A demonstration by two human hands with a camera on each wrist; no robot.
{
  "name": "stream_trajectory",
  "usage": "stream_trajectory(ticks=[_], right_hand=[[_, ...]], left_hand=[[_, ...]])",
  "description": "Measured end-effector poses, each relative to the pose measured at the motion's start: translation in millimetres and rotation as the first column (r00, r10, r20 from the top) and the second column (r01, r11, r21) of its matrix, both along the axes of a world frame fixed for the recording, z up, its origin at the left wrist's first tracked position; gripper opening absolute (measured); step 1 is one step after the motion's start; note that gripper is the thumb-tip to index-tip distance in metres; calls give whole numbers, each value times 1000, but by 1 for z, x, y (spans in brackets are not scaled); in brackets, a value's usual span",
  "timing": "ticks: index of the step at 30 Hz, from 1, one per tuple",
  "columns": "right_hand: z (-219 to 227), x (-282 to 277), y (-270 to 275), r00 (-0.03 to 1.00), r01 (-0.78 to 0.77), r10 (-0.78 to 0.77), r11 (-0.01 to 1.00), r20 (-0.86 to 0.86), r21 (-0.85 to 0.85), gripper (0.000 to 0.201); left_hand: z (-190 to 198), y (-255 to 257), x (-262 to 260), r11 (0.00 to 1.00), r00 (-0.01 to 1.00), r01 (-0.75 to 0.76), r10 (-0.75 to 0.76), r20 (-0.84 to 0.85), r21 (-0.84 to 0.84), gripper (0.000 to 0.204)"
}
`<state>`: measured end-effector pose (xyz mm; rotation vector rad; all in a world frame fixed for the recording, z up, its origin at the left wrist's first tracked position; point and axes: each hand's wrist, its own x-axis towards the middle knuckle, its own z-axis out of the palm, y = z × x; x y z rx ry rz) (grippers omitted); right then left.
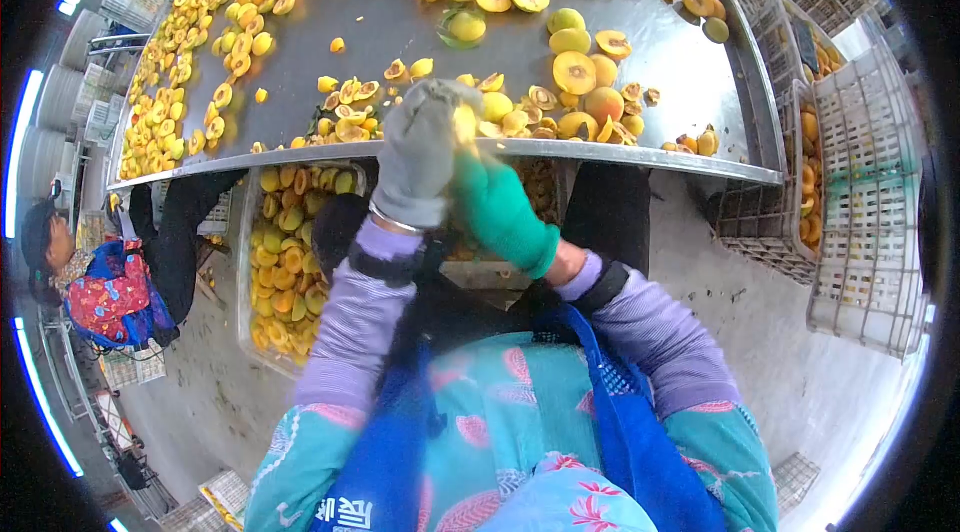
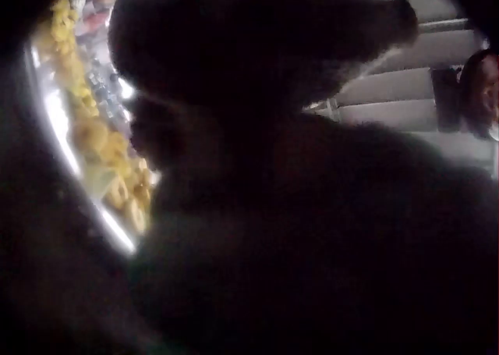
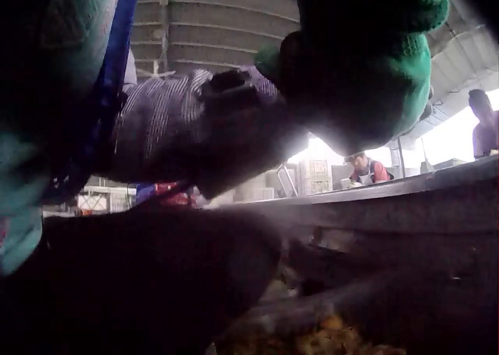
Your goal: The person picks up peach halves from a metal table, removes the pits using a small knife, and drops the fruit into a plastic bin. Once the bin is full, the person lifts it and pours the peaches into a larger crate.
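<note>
In the head view my left hand, in a grey glove, grips a yellow peach over the table's near edge. My right hand, in a green glove, closes on the same fruit from below right, blurred by motion. The gloves hide most of the peach. The right wrist view shows the green glove curled, its fingertips out of sight. Dark shapes fill most of the left wrist view. Just beyond my hands lie cut peach halves and broken fruit pieces.
A metal table with a raised rim carries many peach halves along its far and left sides. Under it stands a crate of peaches. Plastic crates are stacked at right. Another person sits at left.
</note>
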<state>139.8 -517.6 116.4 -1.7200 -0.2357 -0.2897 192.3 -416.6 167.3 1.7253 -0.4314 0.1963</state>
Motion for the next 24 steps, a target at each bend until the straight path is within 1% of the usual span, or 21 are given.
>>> stream_trajectory(ticks=[1, 2, 3, 4, 5, 6, 7, 8, 9, 10, 11, 12, 13, 14, 15, 16, 17, 18, 21, 23, 24], right_hand=[[6, -4, 3, 992, 2, 10, 996, -128, 93, 43], [10, -6, 6, 965, 15, 35, 982, -259, 186, 43], [-1, -4, 0, 983, -41, 51, 997, -176, 61, 43], [-4, -6, -7, 952, -75, 106, 990, -288, 115, 44], [-2, -7, -13, 906, -107, 167, 980, -389, 170, 45], [0, -6, -15, 849, -144, 236, 964, -473, 223, 46], [-8, -16, -7, 926, -122, 178, 975, -332, 184, 49], [2, -24, -11, 795, -125, 425, 813, -433, 569, 49], [20, -26, -23, 601, -39, 691, 526, -401, 849, 49], [35, -24, -26, 362, 157, 899, 201, -246, 967, 50], [44, -27, -21, 427, 82, 794, 443, -433, 893, 46], [48, -32, -16, 520, 24, 638, 653, -567, 757, 44], [29, -33, -12, 630, -24, 475, 803, -615, 596, 44], [14, -30, -6, 748, -35, 289, 916, -598, 399, 44], [25, -27, 3, 729, -58, 284, 932, -623, 358, 45], [28, -27, -7, 554, 62, 430, 833, -713, 550, 44], [35, -29, -6, 495, 62, 546, 754, -676, 654, 45], [40, -29, -5, 434, 79, 650, 662, -624, 745, 45], [32, -28, -4, 477, 3, 563, 766, -675, 642, 43], [39, -31, -7, 433, 132, 757, 484, -489, 865, 42], [43, -35, -10, 418, 202, 828, 317, -374, 927, 41]], left_hand=[[-4, -3, 2, 997, 999, -35, 33, -32, -73, 20], [-1, -3, 4, 1000, 1000, -20, 20, 4, 5, 19], [2, -2, 2, 996, 1000, -9, 7, 28, 87, 18], [1, -1, -2, 986, 999, -2, -6, 45, 168, 18], [-3, 0, -3, 947, 986, -1, -53, 159, 320, 19], [-10, 1, 3, 887, 956, -32, -108, 273, 462, 20], [-17, 2, 10, 802, 912, -89, -173, 371, 591, 22], [-26, 8, 14, 690, 861, -171, -243, 447, 703, 25], [-39, 10, 16, 768, 909, -94, -194, 370, 634, 25], [-59, 10, 20, 910, 910, 414, -414, 7, -19, 26], [-77, 9, 24, 517, 727, 371, -679, -105, -771, 29], [-54, 5, 14, 760, 813, 277, -512, -279, -588, 21], [-30, 1, 5, 920, 847, 176, -322, -423, -349, 17], [-19, -1, 2, 995, 930, 97, -96, -354, -15, 17], [-31, 3, 8, 835, 841, 152, -390, -375, -528, 21], [-44, 0, 10, 972, 915, 142, -201, -350, -187, 25], [-39, -1, 8, 982, 963, 67, -16, -269, 179, 29], [-23, 3, 5, 979, 884, 120, -30, -467, 164, 31], [-11, 8, 8, 897, 914, 183, -4, -406, 403, 31], [-28, 7, 9, 955, 978, 134, -84, -192, 266, 27], [-43, 6, 10, 974, 992, 115, -102, -78, 193, 25]])
